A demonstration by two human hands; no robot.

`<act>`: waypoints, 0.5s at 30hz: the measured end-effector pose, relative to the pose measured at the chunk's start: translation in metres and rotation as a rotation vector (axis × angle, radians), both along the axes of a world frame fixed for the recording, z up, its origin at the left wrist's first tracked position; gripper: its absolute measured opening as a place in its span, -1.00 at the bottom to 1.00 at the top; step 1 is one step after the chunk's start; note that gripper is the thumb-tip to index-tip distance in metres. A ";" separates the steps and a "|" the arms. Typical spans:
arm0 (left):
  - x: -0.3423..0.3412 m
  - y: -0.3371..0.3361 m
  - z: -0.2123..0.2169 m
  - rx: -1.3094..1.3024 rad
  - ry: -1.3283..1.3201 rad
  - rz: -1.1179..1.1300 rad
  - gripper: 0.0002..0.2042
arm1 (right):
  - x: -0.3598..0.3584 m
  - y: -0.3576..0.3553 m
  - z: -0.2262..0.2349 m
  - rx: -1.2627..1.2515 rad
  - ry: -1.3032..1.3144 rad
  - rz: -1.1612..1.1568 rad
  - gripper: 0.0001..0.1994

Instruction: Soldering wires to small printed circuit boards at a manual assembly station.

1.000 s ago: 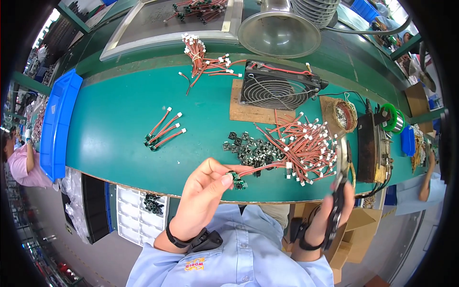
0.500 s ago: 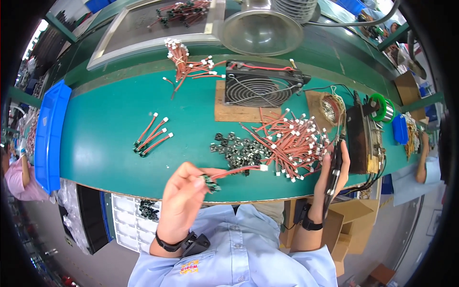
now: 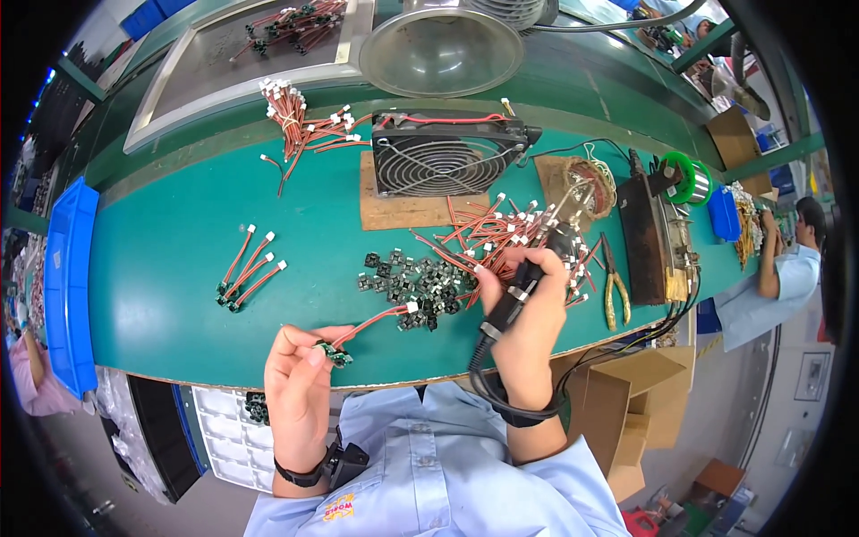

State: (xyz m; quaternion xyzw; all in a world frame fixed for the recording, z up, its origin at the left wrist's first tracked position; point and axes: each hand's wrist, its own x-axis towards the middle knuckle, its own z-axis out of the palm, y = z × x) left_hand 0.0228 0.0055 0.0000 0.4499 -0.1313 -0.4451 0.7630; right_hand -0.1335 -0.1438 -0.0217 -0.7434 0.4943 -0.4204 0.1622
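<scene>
My left hand (image 3: 300, 371), near the table's front edge, pinches a small green circuit board (image 3: 335, 353). Red wires (image 3: 371, 326) run from it up to a white plug (image 3: 412, 307). In my right hand (image 3: 532, 336) is a corded soldering iron (image 3: 510, 309) with a black handle, its metal end pointing up and away over the wire pile. Below and around it lies a heap of red wires with white plugs (image 3: 488, 228), partly hidden by the hand. Beside that heap sit many loose small black-and-green parts (image 3: 412, 282).
Several wired boards (image 3: 246, 282) lie at left, near a blue bin (image 3: 72, 286). A black fan (image 3: 447, 157) stands at the back beside a bundle of wires (image 3: 286, 112). Pliers (image 3: 616, 286), a soldering station (image 3: 653, 242) and a green solder spool (image 3: 687, 179) are on the right.
My right hand has swung left with the soldering iron, across the wire heap, uncovering the pliers. The left hand still grips the wired board. The whole view has shifted slightly.
</scene>
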 end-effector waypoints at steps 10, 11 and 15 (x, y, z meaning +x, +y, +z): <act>0.000 0.001 -0.001 0.017 -0.108 -0.013 -0.89 | -0.010 -0.001 -0.016 -0.095 -0.016 0.013 -0.61; 0.000 0.000 -0.001 0.018 -0.111 -0.011 -0.89 | -0.016 0.000 -0.017 -0.091 -0.085 0.012 -0.60; -0.003 -0.002 0.001 0.040 -0.109 -0.011 -0.90 | -0.036 0.017 -0.002 -0.028 -0.158 0.137 -0.57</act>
